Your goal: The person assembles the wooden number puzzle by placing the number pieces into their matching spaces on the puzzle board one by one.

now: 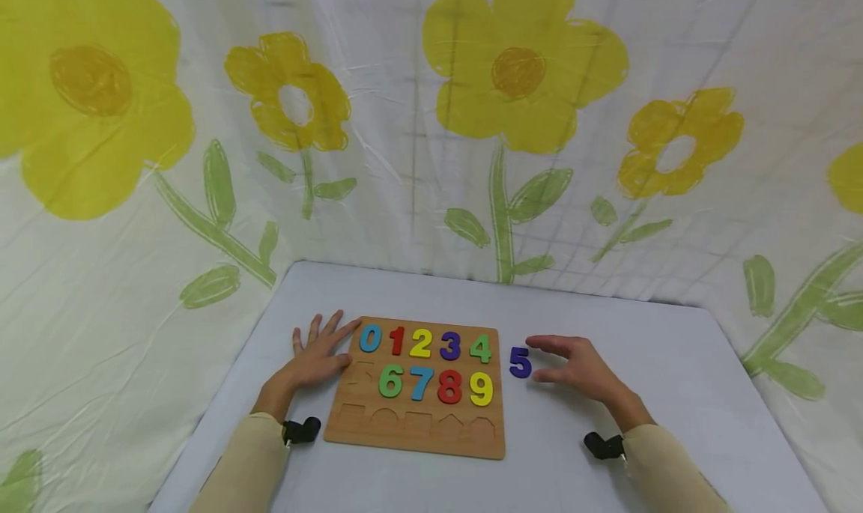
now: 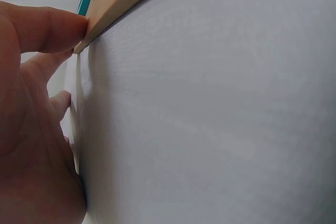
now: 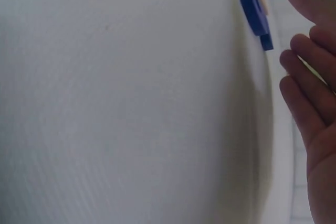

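Against flower-print sheeting, on a white table [image 1: 640, 348], the spread left hand [image 1: 315, 357] steadies a wooden puzzle board [image 1: 418, 430] while the wide right hand [image 1: 581, 368] nears a purple 5 [image 1: 520, 362], seemingly light, stiff, best pinched by its edges.

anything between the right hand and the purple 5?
Nothing: in the head view only bare table separates the right hand from the purple 5.

Both forearms wore long, plain cream-beige fabric sleeves [image 1: 249, 460] ending at the wrists. A small black wrist-mounted camera unit [image 1: 301, 430] sat at each cuff. The bare left hand [image 1: 317, 356] and bare right hand [image 1: 580, 367] carried no gloves, rings or markings.
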A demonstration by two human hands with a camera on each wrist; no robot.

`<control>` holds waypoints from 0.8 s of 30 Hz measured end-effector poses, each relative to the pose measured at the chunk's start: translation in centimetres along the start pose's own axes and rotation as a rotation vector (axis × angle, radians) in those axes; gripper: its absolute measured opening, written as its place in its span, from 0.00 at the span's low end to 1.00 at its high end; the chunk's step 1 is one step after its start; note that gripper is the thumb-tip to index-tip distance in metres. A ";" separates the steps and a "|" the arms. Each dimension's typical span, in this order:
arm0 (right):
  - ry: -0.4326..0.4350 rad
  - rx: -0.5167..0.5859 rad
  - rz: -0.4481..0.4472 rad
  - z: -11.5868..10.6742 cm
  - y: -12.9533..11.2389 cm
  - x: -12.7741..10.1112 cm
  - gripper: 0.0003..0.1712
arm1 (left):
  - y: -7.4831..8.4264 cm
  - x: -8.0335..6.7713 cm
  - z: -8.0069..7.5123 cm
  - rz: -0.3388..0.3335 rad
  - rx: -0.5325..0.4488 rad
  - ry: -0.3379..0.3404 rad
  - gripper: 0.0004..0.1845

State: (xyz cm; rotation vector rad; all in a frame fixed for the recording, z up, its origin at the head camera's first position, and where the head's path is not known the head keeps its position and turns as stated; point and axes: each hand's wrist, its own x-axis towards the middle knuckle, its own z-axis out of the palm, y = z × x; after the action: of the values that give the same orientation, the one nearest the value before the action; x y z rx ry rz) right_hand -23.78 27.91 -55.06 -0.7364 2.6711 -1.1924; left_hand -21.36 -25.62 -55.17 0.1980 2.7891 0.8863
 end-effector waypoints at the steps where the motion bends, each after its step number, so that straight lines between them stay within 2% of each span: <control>1: 0.001 -0.014 -0.004 0.1 0.1 0.1 0.38 | 0.0 0.0 0.0 0.002 -0.003 -0.001 0.40; 13: 0.003 -0.118 0.011 1.7 0.2 0.8 0.38 | 0.0 -0.1 0.0 0.006 0.000 0.005 0.40; 24: 0.063 -0.170 0.015 2.2 -0.5 0.6 0.34 | 0.0 0.0 -0.1 0.007 -0.001 -0.003 0.40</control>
State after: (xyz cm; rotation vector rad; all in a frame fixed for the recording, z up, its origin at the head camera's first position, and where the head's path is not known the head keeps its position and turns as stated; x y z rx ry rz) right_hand -23.43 25.83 -56.15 -0.7108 2.8523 -1.0104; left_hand -21.35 -25.73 -55.06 0.2083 2.7874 0.8879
